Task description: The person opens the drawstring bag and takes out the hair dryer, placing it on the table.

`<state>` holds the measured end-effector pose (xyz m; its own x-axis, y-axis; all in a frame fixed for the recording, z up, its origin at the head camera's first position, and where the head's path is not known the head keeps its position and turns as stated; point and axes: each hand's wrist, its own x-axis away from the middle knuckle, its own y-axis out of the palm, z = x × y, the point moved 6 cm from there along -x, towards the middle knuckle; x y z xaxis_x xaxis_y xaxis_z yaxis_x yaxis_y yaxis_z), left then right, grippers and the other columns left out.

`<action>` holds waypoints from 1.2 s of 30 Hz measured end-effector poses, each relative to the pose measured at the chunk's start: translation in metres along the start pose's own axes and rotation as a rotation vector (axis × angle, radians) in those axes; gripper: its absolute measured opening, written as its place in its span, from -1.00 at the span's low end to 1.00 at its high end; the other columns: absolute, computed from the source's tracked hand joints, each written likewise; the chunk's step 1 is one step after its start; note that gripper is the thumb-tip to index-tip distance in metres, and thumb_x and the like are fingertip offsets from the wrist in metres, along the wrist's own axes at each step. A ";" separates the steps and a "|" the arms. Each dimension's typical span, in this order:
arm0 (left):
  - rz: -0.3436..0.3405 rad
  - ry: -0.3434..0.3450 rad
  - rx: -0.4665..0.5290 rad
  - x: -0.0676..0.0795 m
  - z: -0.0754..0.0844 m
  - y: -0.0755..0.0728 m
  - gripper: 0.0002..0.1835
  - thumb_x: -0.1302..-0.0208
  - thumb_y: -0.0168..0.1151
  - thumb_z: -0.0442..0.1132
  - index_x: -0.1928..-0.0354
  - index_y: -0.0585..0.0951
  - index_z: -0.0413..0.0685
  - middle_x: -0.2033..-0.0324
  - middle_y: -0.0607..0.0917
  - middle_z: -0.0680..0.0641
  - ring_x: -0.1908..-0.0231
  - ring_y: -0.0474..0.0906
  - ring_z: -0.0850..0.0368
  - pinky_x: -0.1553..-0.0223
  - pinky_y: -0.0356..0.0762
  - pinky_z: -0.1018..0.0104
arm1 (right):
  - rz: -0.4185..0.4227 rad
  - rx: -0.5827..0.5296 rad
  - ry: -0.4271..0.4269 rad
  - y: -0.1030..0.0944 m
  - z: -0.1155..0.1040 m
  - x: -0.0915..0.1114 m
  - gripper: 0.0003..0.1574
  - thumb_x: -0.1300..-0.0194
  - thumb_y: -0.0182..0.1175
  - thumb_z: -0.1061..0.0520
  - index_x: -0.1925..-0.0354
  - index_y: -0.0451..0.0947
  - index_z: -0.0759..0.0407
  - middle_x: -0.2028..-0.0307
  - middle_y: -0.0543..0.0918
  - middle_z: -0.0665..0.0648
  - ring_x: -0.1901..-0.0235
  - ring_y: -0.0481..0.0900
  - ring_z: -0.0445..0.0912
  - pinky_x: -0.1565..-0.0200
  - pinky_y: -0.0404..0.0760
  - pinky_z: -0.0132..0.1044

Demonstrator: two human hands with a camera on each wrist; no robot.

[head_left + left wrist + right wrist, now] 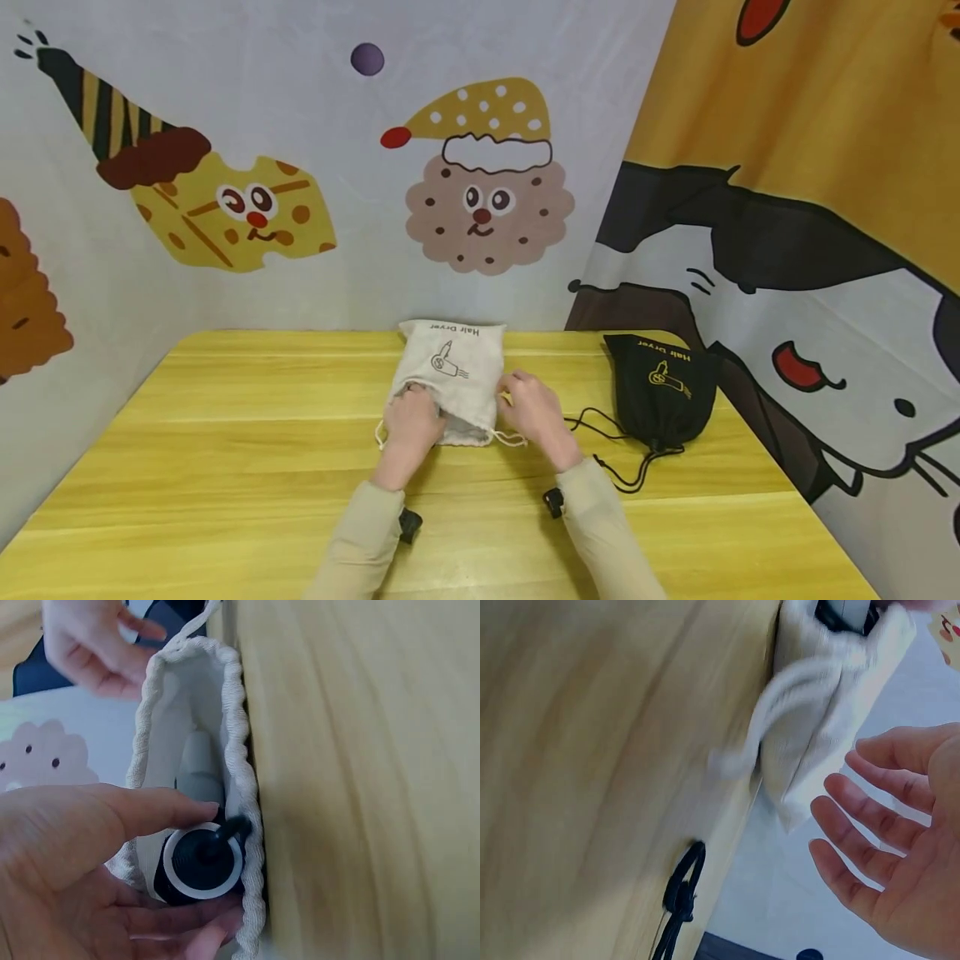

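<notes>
A white cloth drawstring bag, printed "Hair Dryer", lies on the table with its mouth toward me. My left hand reaches into that mouth. In the left wrist view, its thumb and fingers grip the round black end of a hair dryer, which has a white ring and a black cord. A grey part shows deeper inside the bag; the rest is hidden by cloth. Close to the bag's right side, my right hand holds nothing, its fingers loosely bent in the right wrist view. A white drawstring hangs from the bag's near corner.
To the right lies a black drawstring bag with the same print in yellow, drawn together at its neck. Its black cords trail over the wooden table. A cartoon-printed curtain hangs behind the table's far edge.
</notes>
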<state>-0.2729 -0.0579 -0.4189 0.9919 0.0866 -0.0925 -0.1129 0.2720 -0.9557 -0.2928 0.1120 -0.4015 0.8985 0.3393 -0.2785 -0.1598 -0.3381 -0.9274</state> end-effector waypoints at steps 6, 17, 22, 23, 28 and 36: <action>-0.135 -0.031 0.088 -0.003 -0.018 0.000 -0.21 0.05 0.43 -0.05 -0.10 0.41 -0.53 0.22 0.66 -0.32 0.31 0.63 -0.18 0.32 0.64 -0.05 | -0.003 -0.030 0.071 -0.006 0.014 0.000 -0.80 -0.20 0.22 0.21 0.17 0.63 0.20 0.22 0.64 0.16 0.40 0.58 -0.07 0.47 0.56 -0.26; -0.215 0.076 0.185 0.000 -0.043 -0.014 -0.18 0.13 0.45 -0.26 -0.20 0.34 -0.48 -0.02 0.58 -0.38 0.05 0.56 -0.26 0.07 0.60 -0.06 | 0.009 -0.084 0.173 -0.006 0.040 0.000 -0.67 -0.27 0.19 0.18 -0.01 0.56 0.22 0.08 0.64 0.23 0.30 0.63 0.03 0.45 0.57 -0.23; -0.249 0.144 0.202 0.001 -0.049 -0.017 -0.18 0.13 0.41 -0.32 -0.23 0.32 -0.47 -0.09 0.53 -0.40 -0.04 0.52 -0.29 0.01 0.57 -0.05 | 0.035 -0.088 0.183 -0.005 0.045 0.000 -0.63 -0.28 0.18 0.19 -0.05 0.53 0.24 0.06 0.64 0.25 0.30 0.64 0.04 0.48 0.55 -0.25; -0.255 0.150 0.212 0.001 -0.050 -0.017 -0.18 0.14 0.41 -0.33 -0.23 0.32 -0.46 -0.09 0.53 -0.40 -0.04 0.52 -0.28 0.01 0.57 -0.05 | 0.039 -0.087 0.184 -0.006 0.045 0.001 -0.64 -0.28 0.18 0.20 -0.05 0.53 0.23 0.07 0.65 0.25 0.30 0.64 0.04 0.50 0.54 -0.26; -0.270 0.180 0.243 0.001 -0.053 -0.019 -0.16 0.22 0.46 -0.35 -0.21 0.34 -0.45 -0.07 0.54 -0.41 -0.03 0.51 -0.30 -0.05 0.54 -0.09 | 0.054 -0.071 0.178 -0.005 0.047 0.003 -0.73 -0.26 0.21 0.22 0.05 0.59 0.18 0.14 0.66 0.21 0.29 0.64 0.03 0.51 0.54 -0.27; -0.285 0.171 0.252 0.001 -0.058 -0.018 -0.13 0.20 0.39 -0.44 -0.28 0.28 -0.44 -0.15 0.48 -0.43 -0.11 0.47 -0.30 -0.09 0.51 -0.07 | 0.056 -0.049 0.158 -0.004 0.047 0.004 -0.84 -0.23 0.24 0.25 0.19 0.66 0.17 0.24 0.65 0.18 0.37 0.61 -0.01 0.51 0.53 -0.29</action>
<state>-0.2663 -0.1183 -0.4183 0.9784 -0.1804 0.1005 0.1780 0.4899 -0.8534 -0.3077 0.1563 -0.4111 0.9426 0.1778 -0.2826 -0.1944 -0.3959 -0.8975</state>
